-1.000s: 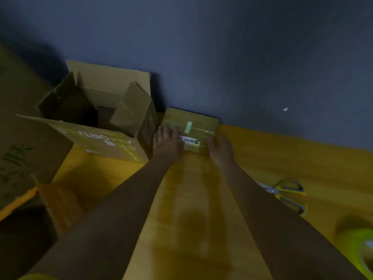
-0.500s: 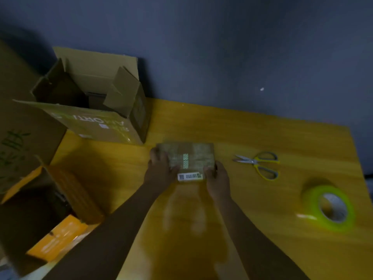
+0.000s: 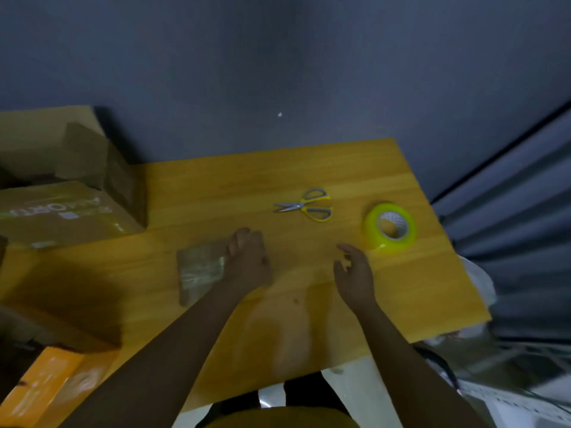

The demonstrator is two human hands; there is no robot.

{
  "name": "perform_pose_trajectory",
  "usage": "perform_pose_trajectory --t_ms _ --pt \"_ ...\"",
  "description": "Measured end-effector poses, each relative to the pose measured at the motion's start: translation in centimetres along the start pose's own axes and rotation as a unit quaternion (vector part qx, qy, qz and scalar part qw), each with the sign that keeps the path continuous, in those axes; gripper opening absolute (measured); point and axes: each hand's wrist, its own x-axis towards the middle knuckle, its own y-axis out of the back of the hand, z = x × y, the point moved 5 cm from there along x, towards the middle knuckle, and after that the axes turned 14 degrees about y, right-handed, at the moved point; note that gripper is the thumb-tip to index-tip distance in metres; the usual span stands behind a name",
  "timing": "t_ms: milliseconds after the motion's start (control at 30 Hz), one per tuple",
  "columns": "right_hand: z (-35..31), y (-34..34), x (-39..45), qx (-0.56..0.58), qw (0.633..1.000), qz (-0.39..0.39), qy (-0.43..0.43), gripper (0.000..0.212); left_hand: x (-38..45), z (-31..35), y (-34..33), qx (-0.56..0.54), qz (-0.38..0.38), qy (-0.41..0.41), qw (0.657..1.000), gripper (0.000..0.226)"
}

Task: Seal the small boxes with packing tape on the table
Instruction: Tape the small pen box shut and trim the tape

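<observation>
Counter (image 3: 309,168) of yellow wood runs along a dark wall, with a big open carton (image 3: 71,193) at its left end. Small box (image 3: 199,270), blurred, lies mid-counter; the left hand (image 3: 248,257) rests on its right side, fingers laid over it, not clearly curled. Right hand (image 3: 355,273) hovers with fingers loose, holding nothing, near the yellow-green tape roll (image 3: 390,227). Scissors (image 3: 306,206) lie beyond.

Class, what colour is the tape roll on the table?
Bright yellow-green tape roll, clearest in the head view.
</observation>
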Motion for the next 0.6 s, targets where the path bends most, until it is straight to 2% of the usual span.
perform_pose_trajectory --t_ms 67,167,233,333,467,533,600 --pt "1.9 3.4 1.1 -0.076 0.997 0.017 0.026 0.037 -0.2 4.5 -1.4 0.019 -0.005 -0.069 0.997 0.053" --pt "5.7 6.7 3.7 -0.181 0.983 -0.023 0.032 0.051 -0.5 11.0 -4.0 0.054 -0.026 -0.120 0.991 0.050" --pt "8.3 7.9 5.7 -0.259 0.961 -0.096 0.021 0.067 -0.2 14.9 -5.7 0.068 -0.043 -0.136 0.987 0.051" --pt "11.8 8.2 8.4 -0.319 0.921 -0.221 0.020 0.083 1.2 19.5 -8.2 0.073 -0.085 -0.117 0.987 0.053" --pt "13.8 7.8 11.0 -0.383 0.851 -0.339 0.122 0.065 4.1 23.2 -11.4 0.036 -0.140 -0.055 0.988 0.063" --pt "14.0 7.9 11.6 -0.360 0.854 -0.331 0.179 0.056 5.4 23.8 -12.3 -0.005 -0.154 -0.032 0.988 0.073" --pt "14.1 8.8 11.9 -0.313 0.889 -0.251 0.223 0.051 6.6 24.3 -12.7 -0.050 -0.152 -0.037 0.986 0.073"
